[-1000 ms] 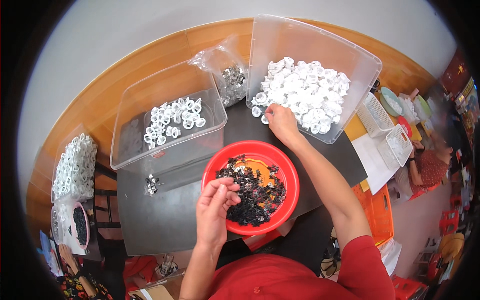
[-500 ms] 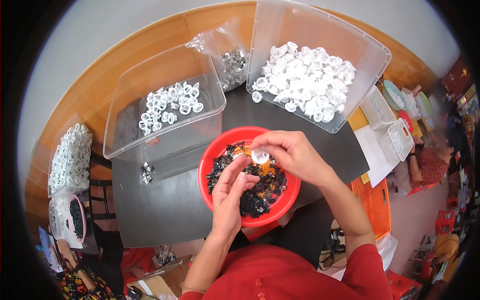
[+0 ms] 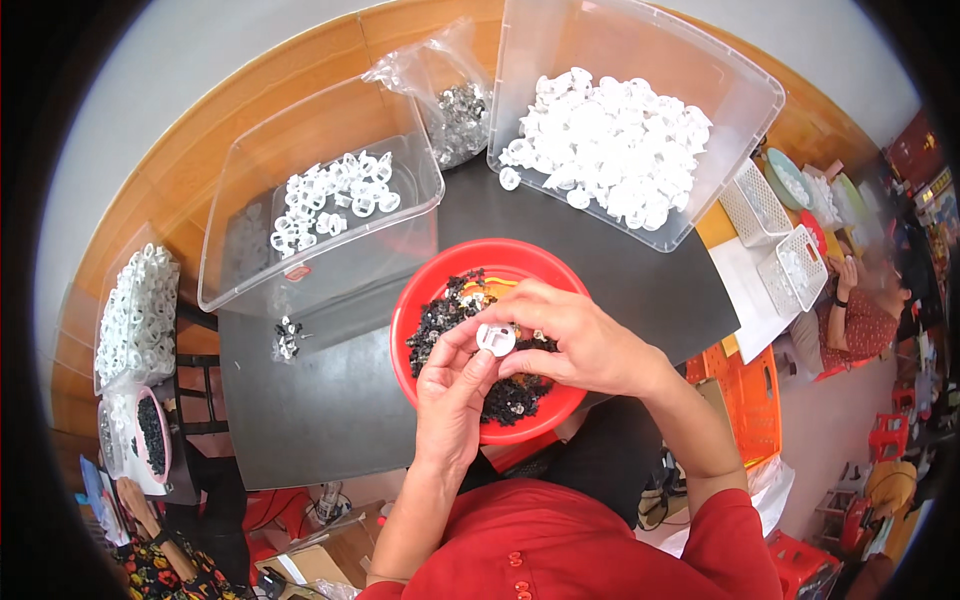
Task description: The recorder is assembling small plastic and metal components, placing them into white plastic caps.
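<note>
A small round white plastic part (image 3: 496,339) with a cut-out in its face is held over the red basin. My left hand (image 3: 452,385) pinches it between thumb and fingers from the left. From the other side my right hand (image 3: 590,340) curls round it, thumb and forefinger at its edge; whether a smaller piece lies in those fingers is hidden. Below both hands, the red basin (image 3: 408,290) holds many small black pieces (image 3: 510,402), with some shiny and white bits among them.
On the dark table (image 3: 320,420) stand a clear bin (image 3: 225,285) with several white parts, a fuller clear bin (image 3: 745,110) and a plastic bag (image 3: 462,115) of small pieces. Small pieces (image 3: 288,338) lie left of the basin. Co-workers (image 3: 862,325) sit at both sides.
The white part has come down and left, closer to me. My left fingers have closed on it, and my right hand has lowered with it. The view has shifted slightly.
</note>
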`<state>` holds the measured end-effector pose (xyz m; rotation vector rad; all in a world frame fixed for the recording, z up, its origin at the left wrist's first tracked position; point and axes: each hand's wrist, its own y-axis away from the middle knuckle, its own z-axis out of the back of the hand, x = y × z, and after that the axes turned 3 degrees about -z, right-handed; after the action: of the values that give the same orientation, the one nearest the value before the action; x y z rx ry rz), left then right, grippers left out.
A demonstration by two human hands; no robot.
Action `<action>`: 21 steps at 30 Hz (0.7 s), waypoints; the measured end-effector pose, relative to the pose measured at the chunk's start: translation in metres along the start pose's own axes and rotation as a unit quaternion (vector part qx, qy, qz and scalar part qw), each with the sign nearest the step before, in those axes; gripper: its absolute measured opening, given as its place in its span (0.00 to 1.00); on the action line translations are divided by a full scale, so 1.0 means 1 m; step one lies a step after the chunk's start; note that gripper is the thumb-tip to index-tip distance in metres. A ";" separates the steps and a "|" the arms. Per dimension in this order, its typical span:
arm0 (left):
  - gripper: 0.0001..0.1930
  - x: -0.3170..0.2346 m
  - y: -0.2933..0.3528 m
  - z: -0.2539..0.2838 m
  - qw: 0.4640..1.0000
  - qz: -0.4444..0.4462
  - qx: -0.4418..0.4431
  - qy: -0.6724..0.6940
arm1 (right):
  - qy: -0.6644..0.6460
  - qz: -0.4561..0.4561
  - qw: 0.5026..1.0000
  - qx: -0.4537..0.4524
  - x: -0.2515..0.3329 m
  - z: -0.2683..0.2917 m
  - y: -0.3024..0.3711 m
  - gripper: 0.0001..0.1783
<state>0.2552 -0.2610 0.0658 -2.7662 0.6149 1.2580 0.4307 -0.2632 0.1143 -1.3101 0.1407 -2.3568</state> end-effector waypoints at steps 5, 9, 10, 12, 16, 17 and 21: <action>0.25 -0.007 0.003 -0.002 1.000 0.001 -0.008 0.006 | -0.029 -0.037 0.999 0.000 -0.004 0.003 -0.001 0.23; 0.23 -0.015 0.006 0.010 0.999 -0.027 -0.028 -0.024 | 0.067 -0.132 0.985 -0.087 -0.027 0.013 -0.004 0.11; 0.23 -0.015 0.006 0.012 0.999 -0.026 -0.026 -0.023 | 0.136 -0.122 0.977 -0.108 -0.039 0.012 -0.002 0.08; 0.22 -0.013 0.006 0.014 0.998 -0.023 -0.045 -0.047 | 0.179 -0.121 0.971 -0.098 -0.052 0.005 -0.002 0.07; 0.21 -0.014 0.007 0.015 0.997 -0.028 -0.051 -0.052 | 0.228 -0.106 0.965 -0.068 -0.057 -0.007 -0.003 0.05; 0.21 -0.014 0.007 0.014 0.997 -0.028 -0.051 -0.052 | 0.237 -0.079 0.965 -0.081 -0.061 -0.010 -0.003 0.05; 0.21 -0.015 0.009 0.015 0.998 -0.021 -0.046 -0.043 | 0.323 -0.078 0.941 -0.062 -0.062 -0.009 -0.004 0.04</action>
<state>0.2327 -0.2613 0.0680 -2.7619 0.5018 1.4230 0.4500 -0.2342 0.0615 -0.5569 0.3982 -2.8730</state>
